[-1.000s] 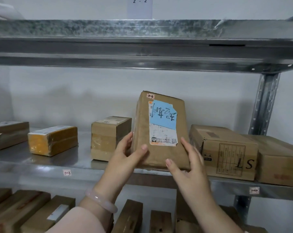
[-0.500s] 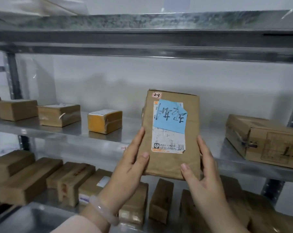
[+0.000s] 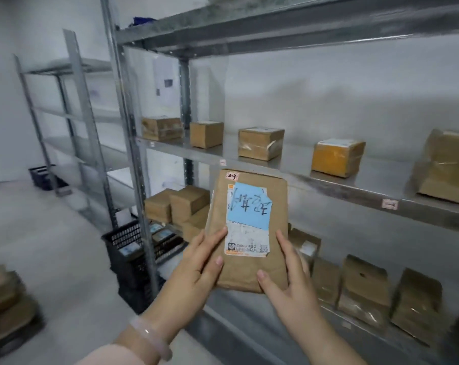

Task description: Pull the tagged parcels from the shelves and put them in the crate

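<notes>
Both hands held one tagged parcel (image 3: 246,230) upright in mid-air, clear of the shelves (image 3: 328,177). The left hand (image 3: 196,270) gripped its lower left edge, thumb across the front; the right hand (image 3: 289,283) clamped the lower right corner. A blue tag (image 3: 249,206) sat on the parcel's face. So this parcel was judged pulled but not delivered. The crate (image 3: 128,256), black and slatted, stood on the floor at about nine o'clock from the parcel, beside the shelf post, already holding a few items. Several boxes (image 3: 337,158) sat on the shelf at one o'clock; whether any carried tags could not be told. Left to do: lower this parcel into the crate, then check the rest.
</notes>
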`<state>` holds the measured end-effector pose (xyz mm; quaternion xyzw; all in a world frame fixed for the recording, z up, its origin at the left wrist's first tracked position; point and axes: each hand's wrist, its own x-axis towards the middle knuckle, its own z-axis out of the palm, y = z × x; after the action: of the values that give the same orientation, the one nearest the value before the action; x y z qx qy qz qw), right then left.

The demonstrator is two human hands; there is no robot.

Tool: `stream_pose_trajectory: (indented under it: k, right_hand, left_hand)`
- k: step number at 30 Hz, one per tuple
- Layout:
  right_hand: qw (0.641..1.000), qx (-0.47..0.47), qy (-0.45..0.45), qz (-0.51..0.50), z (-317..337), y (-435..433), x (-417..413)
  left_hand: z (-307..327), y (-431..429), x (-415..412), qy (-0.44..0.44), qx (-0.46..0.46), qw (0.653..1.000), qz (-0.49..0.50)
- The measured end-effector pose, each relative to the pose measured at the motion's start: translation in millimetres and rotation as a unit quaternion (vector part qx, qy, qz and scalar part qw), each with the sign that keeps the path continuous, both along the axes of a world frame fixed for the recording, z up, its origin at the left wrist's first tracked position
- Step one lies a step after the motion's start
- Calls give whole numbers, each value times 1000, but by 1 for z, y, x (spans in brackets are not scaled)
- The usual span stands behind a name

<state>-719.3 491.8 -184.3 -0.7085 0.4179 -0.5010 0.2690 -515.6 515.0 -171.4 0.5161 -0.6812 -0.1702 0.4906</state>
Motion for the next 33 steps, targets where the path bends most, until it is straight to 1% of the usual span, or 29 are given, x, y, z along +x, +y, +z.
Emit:
stream_pose_trajectory:
  k: [4,10,12,15,19,24,27,30,33]
  right_hand:
    - [994,46,41,85,-18,-12,78]
    - [980,96,63,165,-42,-47,180]
    - [974,110,65,189,-46,-68,209]
    - [969,117,71,207,-52,-109,251]
    - [960,134,78,234,-60,-170,311]
    - [954,132,126,239,-68,-239,382]
    - [949,121,133,260,-78,-271,424]
    - [933,133,167,291,-95,-297,462]
    - [922,147,206,294,-113,-325,498]
  left_hand:
    - [-26,20,70,43,18,996,74]
    - [-57,19,161,99,72,981,152]
    - [-65,4,190,115,71,976,168]
    - [-72,-28,232,112,71,971,197]
    - [-75,-82,287,136,76,968,199]
    - [-77,-138,353,146,113,958,222]
    - [-89,-162,390,173,134,947,235]
    - [-107,-183,430,176,148,943,241]
    - [-128,-211,475,165,168,944,230]
